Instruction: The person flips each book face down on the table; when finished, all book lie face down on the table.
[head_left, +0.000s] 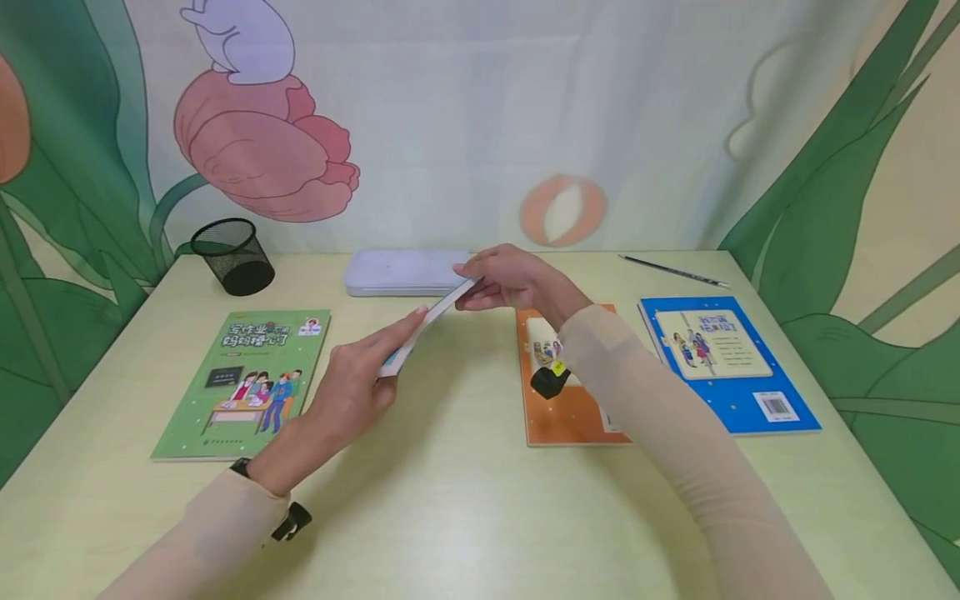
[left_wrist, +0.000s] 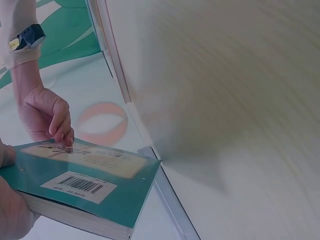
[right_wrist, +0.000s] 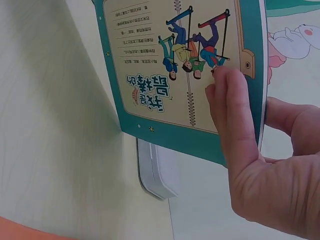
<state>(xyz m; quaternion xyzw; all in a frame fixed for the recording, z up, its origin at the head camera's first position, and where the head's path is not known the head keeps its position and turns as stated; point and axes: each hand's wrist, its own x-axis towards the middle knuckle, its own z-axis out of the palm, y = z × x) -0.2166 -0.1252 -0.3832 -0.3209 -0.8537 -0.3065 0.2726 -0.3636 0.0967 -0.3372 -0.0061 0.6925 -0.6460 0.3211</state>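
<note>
A teal book (head_left: 431,325) is held tilted above the middle of the table, seen nearly edge-on in the head view. My left hand (head_left: 341,387) grips its near left end. At the far right end, my right hand (head_left: 513,279) pinches the book, fingers on one cover and thumb on the other. In the left wrist view, a white barcode label (left_wrist: 79,186) shows on the teal cover. Printed figures and a cream panel (right_wrist: 145,90) appear on that cover in the right wrist view.
A green book (head_left: 247,392) lies at left, with a black mesh pen holder (head_left: 234,258) behind it. A pale pencil case (head_left: 397,271) lies at the back. To the right are an orange book (head_left: 551,417), partly under my right arm, a blue book (head_left: 720,400) and a pencil (head_left: 671,271).
</note>
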